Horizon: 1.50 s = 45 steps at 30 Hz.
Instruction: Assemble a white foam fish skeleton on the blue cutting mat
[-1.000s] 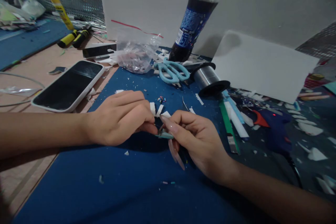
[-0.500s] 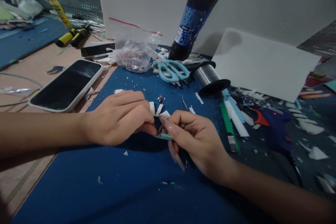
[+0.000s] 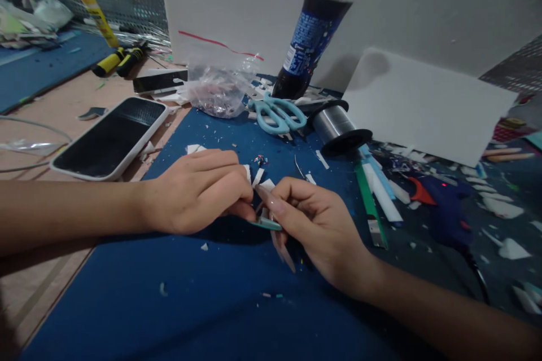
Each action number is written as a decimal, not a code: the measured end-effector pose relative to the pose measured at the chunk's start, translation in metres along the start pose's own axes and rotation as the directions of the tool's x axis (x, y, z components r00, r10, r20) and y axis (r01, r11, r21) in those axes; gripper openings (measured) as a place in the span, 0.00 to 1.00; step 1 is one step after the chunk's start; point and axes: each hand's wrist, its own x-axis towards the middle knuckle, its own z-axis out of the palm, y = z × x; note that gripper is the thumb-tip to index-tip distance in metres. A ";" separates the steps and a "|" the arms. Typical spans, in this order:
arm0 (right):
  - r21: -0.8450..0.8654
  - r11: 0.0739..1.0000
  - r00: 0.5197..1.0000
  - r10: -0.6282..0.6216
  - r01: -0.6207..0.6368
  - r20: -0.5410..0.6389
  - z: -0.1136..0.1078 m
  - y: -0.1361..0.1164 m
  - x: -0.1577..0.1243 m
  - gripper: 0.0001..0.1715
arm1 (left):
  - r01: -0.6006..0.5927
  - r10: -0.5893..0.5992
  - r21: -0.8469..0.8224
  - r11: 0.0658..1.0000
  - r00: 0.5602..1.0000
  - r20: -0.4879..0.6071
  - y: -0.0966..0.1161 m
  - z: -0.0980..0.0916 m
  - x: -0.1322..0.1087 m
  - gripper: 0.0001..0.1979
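Note:
A small teal piece (image 3: 267, 224) is pinched between my two hands, just above the blue mat (image 3: 178, 304). My left hand (image 3: 201, 192) has its fingers curled down onto the piece's left end, and its fingertips are partly hidden. Thumb and fingers of my right hand (image 3: 315, 225) close on the right end, the long nails showing. White paper strips (image 3: 258, 177) lie on the mat just beyond the fingertips. Behind them is a little heap of coloured bits (image 3: 261, 159).
Behind my hands are light-blue scissors (image 3: 277, 113), a wire spool (image 3: 339, 126), a dark-drink bottle (image 3: 311, 39) and a plastic bag (image 3: 220, 90). A phone (image 3: 110, 138) lies left; a green cutter (image 3: 370, 203) and a glue gun (image 3: 449, 208) lie right.
My left hand has shifted slightly to the right. The teal piece between the fingers has tilted a little and moved slightly right and down.

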 end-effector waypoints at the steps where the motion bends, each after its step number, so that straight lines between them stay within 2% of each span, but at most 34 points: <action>1: -0.007 1.000 1.000 -0.006 0.006 -0.005 0.000 0.000 0.000 0.20 | 0.002 -0.002 -0.011 1.000 1.000 0.009 0.000 0.001 0.000 0.09; 9: 0.013 1.000 1.000 0.004 -0.005 0.012 0.002 0.001 0.002 0.20 | 0.029 -0.028 -0.027 0.999 0.999 0.020 0.002 0.005 -0.001 0.13; 15: 0.021 1.000 1.000 0.009 -0.010 0.022 0.003 0.001 0.002 0.16 | -0.020 0.021 0.142 0.990 1.000 -0.006 0.001 0.001 -0.002 0.19; 18: 0.024 1.000 0.999 -0.002 0.001 0.032 0.003 0.001 0.002 0.17 | -0.036 0.043 0.165 0.986 0.998 -0.039 0.000 -0.001 -0.002 0.20; 23: -0.011 1.000 0.999 -0.006 0.006 0.039 0.002 0.002 0.002 0.16 | 0.105 -0.096 0.068 0.992 0.988 -0.124 0.002 -0.003 0.001 0.17; 27: -0.049 0.998 0.999 -0.027 0.029 0.045 0.001 0.002 0.002 0.15 | 0.134 -0.137 -0.031 0.990 0.985 -0.104 0.005 -0.001 0.000 0.14; 31: -0.068 0.995 0.996 -0.064 0.068 0.056 0.000 0.002 0.002 0.17 | 0.191 -0.217 -0.141 0.971 0.956 -0.195 0.003 0.004 -0.002 0.16; 34: -0.027 0.998 0.995 -0.061 0.063 0.075 0.000 0.004 0.003 0.16 | 0.149 -0.163 -0.111 0.983 0.978 -0.131 0.002 0.005 -0.001 0.19; 39: -0.081 0.994 0.994 -0.066 0.073 0.090 0.000 0.004 0.001 0.16 | 0.021 -0.020 0.085 0.996 1.000 -0.011 0.005 0.001 0.001 0.15; 42: -0.223 0.969 0.990 -0.085 0.108 0.112 0.001 -0.002 -0.002 0.18 | -0.045 0.051 0.142 0.989 0.998 -0.034 0.007 0.001 0.000 0.14; 45: -0.343 0.927 0.983 -0.106 0.151 0.147 0.002 -0.005 -0.003 0.18 | -0.055 0.078 0.192 0.980 0.990 -0.115 0.010 0.004 -0.001 0.13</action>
